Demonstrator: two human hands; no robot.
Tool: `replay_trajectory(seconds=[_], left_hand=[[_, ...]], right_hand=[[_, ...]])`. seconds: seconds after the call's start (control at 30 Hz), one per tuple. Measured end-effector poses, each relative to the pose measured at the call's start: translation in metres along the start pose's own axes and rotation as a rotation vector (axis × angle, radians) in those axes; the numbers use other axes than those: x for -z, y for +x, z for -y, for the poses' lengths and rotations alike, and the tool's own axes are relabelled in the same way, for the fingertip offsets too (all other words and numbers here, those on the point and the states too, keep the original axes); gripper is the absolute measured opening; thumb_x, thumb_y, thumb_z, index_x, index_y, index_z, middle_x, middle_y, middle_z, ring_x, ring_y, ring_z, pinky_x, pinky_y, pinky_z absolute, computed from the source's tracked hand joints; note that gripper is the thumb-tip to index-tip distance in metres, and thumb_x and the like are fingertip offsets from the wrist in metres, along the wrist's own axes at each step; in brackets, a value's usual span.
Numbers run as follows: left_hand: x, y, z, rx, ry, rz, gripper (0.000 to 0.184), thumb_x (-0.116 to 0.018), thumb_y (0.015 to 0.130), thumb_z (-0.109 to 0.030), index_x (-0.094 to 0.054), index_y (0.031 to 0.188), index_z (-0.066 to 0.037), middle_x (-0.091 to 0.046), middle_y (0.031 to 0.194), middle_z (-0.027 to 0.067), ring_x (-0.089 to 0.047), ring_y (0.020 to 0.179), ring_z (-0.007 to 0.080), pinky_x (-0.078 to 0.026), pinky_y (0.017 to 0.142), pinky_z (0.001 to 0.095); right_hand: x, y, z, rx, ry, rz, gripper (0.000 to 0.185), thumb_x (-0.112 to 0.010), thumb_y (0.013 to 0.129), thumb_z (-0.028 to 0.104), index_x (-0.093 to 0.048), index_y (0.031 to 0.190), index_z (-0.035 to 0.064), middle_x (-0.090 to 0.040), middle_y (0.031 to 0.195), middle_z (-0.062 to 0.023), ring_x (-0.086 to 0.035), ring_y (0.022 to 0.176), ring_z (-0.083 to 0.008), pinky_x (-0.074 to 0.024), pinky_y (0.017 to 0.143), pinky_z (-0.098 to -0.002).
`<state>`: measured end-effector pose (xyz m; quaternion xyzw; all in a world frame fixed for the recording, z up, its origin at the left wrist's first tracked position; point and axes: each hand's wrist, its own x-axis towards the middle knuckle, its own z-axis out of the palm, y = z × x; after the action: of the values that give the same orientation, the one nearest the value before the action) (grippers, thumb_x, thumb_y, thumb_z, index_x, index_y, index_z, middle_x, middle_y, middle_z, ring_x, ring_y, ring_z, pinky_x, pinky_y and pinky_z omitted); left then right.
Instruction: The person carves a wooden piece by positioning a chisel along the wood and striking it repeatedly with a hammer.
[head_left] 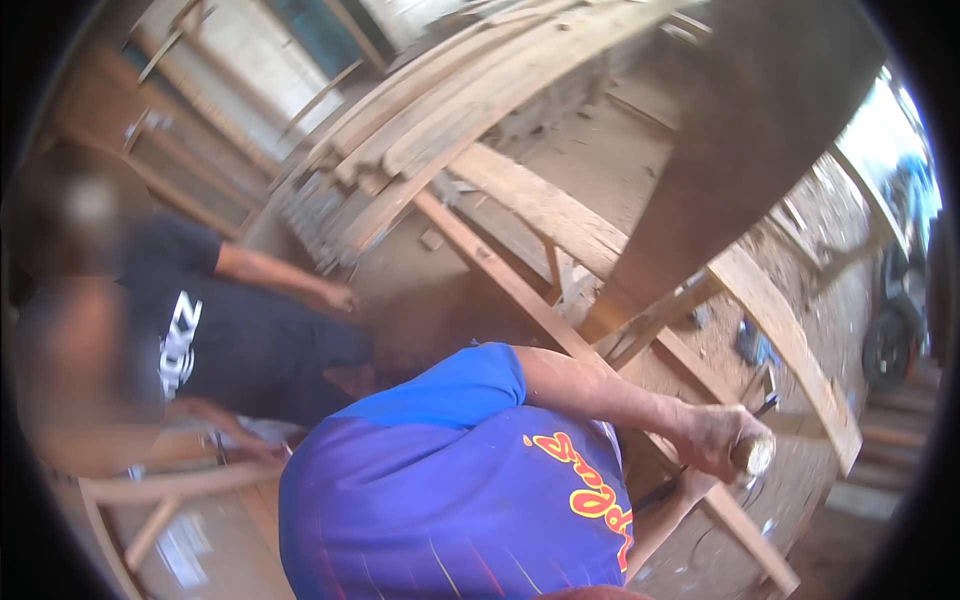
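My left hand [718, 440] reaches out from a blue sleeve, with its fingers wrapped round a short wooden piece whose pale round end [757, 456] faces right. Close beneath it is my right hand [697, 484], largely covered, so its fingers and anything in them cannot be made out. A thin dark tool part [768, 405] sticks out just above my left hand. Below both hands, a long reddish-brown wooden bar [740, 530] runs diagonally, part of a wooden frame.
Another person in a dark T-shirt [235, 345] stands at the left, near a wooden frame [190, 482]. Long boards [470, 90] are stacked at the top. A wide, blurred brown panel [745, 140] rises at the upper right. A curved plank [790, 350] lies right of centre.
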<state>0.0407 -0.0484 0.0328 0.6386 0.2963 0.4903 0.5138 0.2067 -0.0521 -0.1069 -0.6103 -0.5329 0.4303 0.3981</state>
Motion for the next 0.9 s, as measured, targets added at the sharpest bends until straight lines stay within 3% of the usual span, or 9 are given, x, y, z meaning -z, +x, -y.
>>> replay_trajectory(seconds=[0.23,0.33,0.47,0.67,0.73,0.83,0.9], left_hand=[[-0.009,0.017,0.036,-0.007,0.015,-0.135,0.027,-0.078,0.071,-0.008,-0.07,0.097,-0.008,-0.074,0.087,0.0073,-0.072,0.082,0.0182,-0.055,0.074,0.0353],[0.013,-0.007,0.012,-0.025,0.027,-0.174,0.024,-0.079,0.072,-0.009,-0.068,0.093,-0.008,-0.073,0.086,0.0058,-0.07,0.081,0.017,-0.054,0.074,0.0349],[0.039,-0.039,-0.011,-0.02,-0.078,-0.181,0.021,-0.078,0.072,-0.008,-0.066,0.09,-0.008,-0.07,0.082,0.0029,-0.065,0.075,0.0143,-0.051,0.07,0.0336],[0.005,-0.001,0.02,-0.038,-0.051,-0.191,0.018,-0.073,0.071,-0.006,-0.063,0.086,-0.007,-0.065,0.075,0.002,-0.06,0.07,0.0129,-0.05,0.067,0.0337],[0.005,-0.001,0.022,-0.099,-0.057,-0.224,0.012,-0.071,0.072,-0.006,-0.059,0.075,-0.007,-0.06,0.065,0.0012,-0.055,0.063,0.011,-0.045,0.058,0.0333],[0.006,-0.001,0.026,-0.009,0.014,-0.186,0.015,-0.07,0.069,-0.004,-0.061,0.081,-0.007,-0.063,0.073,0.0026,-0.059,0.068,0.0125,-0.048,0.064,0.0336],[0.005,-0.001,0.028,-0.015,0.02,-0.198,0.015,-0.069,0.069,-0.004,-0.06,0.081,-0.008,-0.062,0.072,0.0026,-0.058,0.067,0.0125,-0.047,0.064,0.0337]], right_hand=[[0.009,0.032,-0.032,-0.017,-0.076,0.139,0.016,-0.058,0.104,0.017,-0.055,0.104,0.0015,-0.054,0.072,-0.0012,-0.05,0.052,-0.0076,-0.0387,0.043,-0.0247],[-0.006,0.021,-0.03,-0.006,-0.129,0.163,0.017,-0.058,0.104,0.019,-0.054,0.103,0.0019,-0.053,0.071,-0.0011,-0.049,0.05,-0.0077,-0.0382,0.042,-0.0248],[-0.02,0.005,-0.02,0.03,-0.172,0.178,0.019,-0.058,0.104,0.02,-0.053,0.102,0.0025,-0.052,0.069,-0.001,-0.048,0.049,-0.0078,-0.0375,0.04,-0.0249],[0.01,0.035,-0.047,0.032,-0.137,0.213,0.022,-0.058,0.105,0.023,-0.051,0.1,0.0034,-0.05,0.067,-0.0009,-0.047,0.047,-0.0081,-0.0364,0.038,-0.025],[0.009,0.036,-0.054,0.06,-0.144,0.221,0.023,-0.058,0.105,0.024,-0.05,0.099,0.0037,-0.049,0.066,-0.0009,-0.046,0.046,-0.0081,-0.0361,0.038,-0.0251],[0.006,0.036,-0.057,0.076,-0.145,0.222,0.024,-0.058,0.106,0.026,-0.049,0.098,0.0042,-0.048,0.065,-0.0008,-0.045,0.045,-0.0083,-0.0355,0.037,-0.0252],[0.002,0.03,-0.033,-0.023,-0.153,0.197,0.026,-0.058,0.105,0.026,-0.048,0.096,0.0043,-0.048,0.064,-0.0017,-0.046,0.045,-0.009,-0.0356,0.036,-0.0258]])
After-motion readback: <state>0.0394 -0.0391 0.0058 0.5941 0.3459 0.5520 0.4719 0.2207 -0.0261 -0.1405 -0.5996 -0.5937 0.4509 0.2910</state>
